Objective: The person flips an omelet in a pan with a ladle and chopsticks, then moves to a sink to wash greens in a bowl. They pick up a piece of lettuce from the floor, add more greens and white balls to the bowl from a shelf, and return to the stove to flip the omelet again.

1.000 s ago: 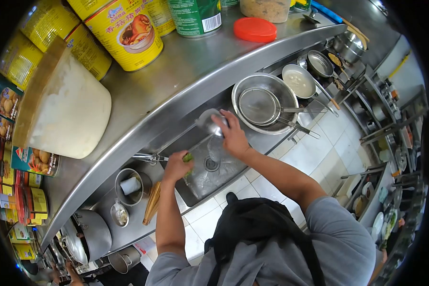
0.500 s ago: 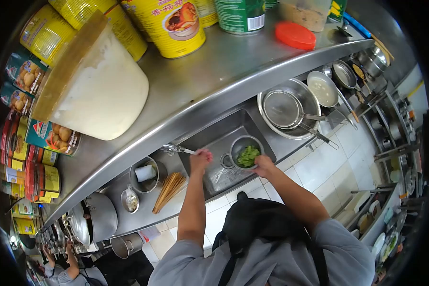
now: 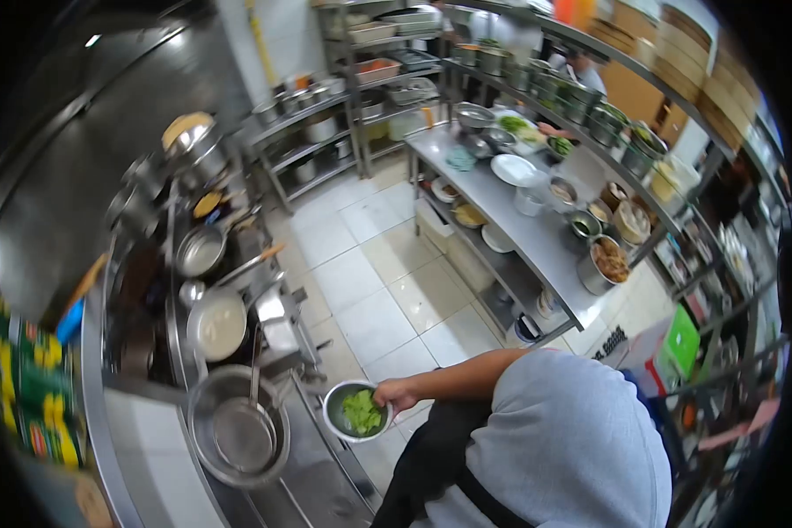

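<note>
My right hand (image 3: 396, 395) grips the rim of a small metal bowl (image 3: 334, 426), its fingers closed on the near side. Torn green leaves (image 3: 361, 411) lie inside the bowl, which is held in the air beside the sink counter, above the floor. Below and left of it is the metal sink (image 3: 324, 495), partly cut off at the bottom. Left of the bowl, a wide metal basin (image 3: 199, 422) has a round strainer (image 3: 242, 433) resting in it. My left hand is out of view.
A pan of whitish liquid (image 3: 220, 327) and another pan (image 3: 201, 253) sit on the stove at left, handles sticking out. Tiled floor (image 3: 361, 308) runs to a steel worktable (image 3: 493, 202) with bowls and plates. Shelving (image 3: 394, 79) stands behind; a person is partly visible beyond.
My view and body have turned right, away from the sink toward the stove and worktable. The bowl of greens has moved with my right hand off the sink. My left hand has left view.
</note>
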`<state>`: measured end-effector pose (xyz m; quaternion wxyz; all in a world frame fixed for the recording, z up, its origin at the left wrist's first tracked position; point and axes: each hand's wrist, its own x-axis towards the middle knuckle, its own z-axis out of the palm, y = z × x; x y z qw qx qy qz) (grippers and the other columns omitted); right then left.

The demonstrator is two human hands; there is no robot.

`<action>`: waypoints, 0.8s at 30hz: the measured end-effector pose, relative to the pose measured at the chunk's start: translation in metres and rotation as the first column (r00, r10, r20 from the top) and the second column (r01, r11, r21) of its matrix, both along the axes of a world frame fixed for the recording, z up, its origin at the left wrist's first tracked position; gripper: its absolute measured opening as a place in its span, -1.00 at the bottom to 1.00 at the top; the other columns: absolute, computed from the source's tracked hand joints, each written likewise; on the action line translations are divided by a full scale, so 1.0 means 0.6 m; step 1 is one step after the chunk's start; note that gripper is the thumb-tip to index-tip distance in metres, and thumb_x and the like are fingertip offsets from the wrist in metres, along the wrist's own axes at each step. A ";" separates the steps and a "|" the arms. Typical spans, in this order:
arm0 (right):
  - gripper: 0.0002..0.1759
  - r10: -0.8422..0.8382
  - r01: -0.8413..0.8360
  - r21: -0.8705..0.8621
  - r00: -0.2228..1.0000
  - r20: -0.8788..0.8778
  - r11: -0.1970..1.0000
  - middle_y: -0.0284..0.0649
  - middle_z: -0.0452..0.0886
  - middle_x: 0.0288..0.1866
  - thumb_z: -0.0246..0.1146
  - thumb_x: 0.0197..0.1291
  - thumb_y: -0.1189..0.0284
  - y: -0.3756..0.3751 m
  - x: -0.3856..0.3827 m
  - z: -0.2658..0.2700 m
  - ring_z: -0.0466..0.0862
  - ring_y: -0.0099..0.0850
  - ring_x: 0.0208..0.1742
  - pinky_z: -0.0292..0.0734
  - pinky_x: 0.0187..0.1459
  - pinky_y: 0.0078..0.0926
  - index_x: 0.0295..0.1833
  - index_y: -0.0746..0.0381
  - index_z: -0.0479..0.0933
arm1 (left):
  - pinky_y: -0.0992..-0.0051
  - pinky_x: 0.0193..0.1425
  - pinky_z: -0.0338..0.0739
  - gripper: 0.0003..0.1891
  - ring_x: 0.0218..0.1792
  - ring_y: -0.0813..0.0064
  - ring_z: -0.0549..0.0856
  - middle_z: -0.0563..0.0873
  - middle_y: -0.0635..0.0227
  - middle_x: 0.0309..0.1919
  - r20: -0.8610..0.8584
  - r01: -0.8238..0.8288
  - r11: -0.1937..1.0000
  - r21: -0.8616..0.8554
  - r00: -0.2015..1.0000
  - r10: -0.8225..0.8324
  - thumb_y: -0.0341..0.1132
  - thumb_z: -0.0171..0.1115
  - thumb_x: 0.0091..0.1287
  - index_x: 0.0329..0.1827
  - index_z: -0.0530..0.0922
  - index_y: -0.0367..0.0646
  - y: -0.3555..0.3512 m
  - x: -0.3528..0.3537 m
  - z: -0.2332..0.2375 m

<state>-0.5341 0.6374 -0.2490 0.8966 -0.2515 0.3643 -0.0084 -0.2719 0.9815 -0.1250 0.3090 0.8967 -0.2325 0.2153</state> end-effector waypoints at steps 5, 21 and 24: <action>-0.60 -0.553 0.550 -0.057 0.828 -0.096 0.833 -0.12 0.58 -0.05 0.09 -0.08 0.62 -0.214 -0.210 -0.058 0.63 -0.17 0.01 0.63 -0.08 -0.01 -0.02 0.31 0.48 | 0.34 -0.20 0.57 -0.64 -0.28 0.43 0.66 0.73 0.19 -0.25 -0.237 0.529 0.848 -0.040 0.819 -0.522 -0.13 0.15 0.40 0.03 0.60 -0.25 -0.316 -0.082 -0.026; -0.44 -0.943 0.978 -0.204 -0.024 -0.332 0.048 -0.07 0.57 0.15 0.23 0.25 0.30 -0.765 -0.738 -0.014 0.67 -0.11 0.00 0.73 -0.11 -0.04 0.32 0.24 0.35 | 0.39 -0.24 0.54 -0.73 -0.35 0.46 0.65 0.72 0.20 -0.37 -0.903 0.980 0.172 0.102 0.164 -0.398 -0.23 0.14 0.41 -0.14 0.62 -0.29 -0.925 -0.291 -0.219; -0.62 -0.898 0.605 -0.665 0.258 -0.356 0.438 -0.17 0.71 -0.13 0.24 0.25 0.23 -0.695 -0.811 0.078 0.72 -0.22 -0.22 0.69 -0.25 -0.24 0.09 0.22 0.58 | 0.39 -0.25 0.54 -0.74 -0.37 0.47 0.64 0.72 0.21 -0.39 -0.949 0.984 0.130 0.118 0.151 -0.276 -0.25 0.14 0.41 -0.17 0.62 -0.30 -0.988 -0.287 -0.259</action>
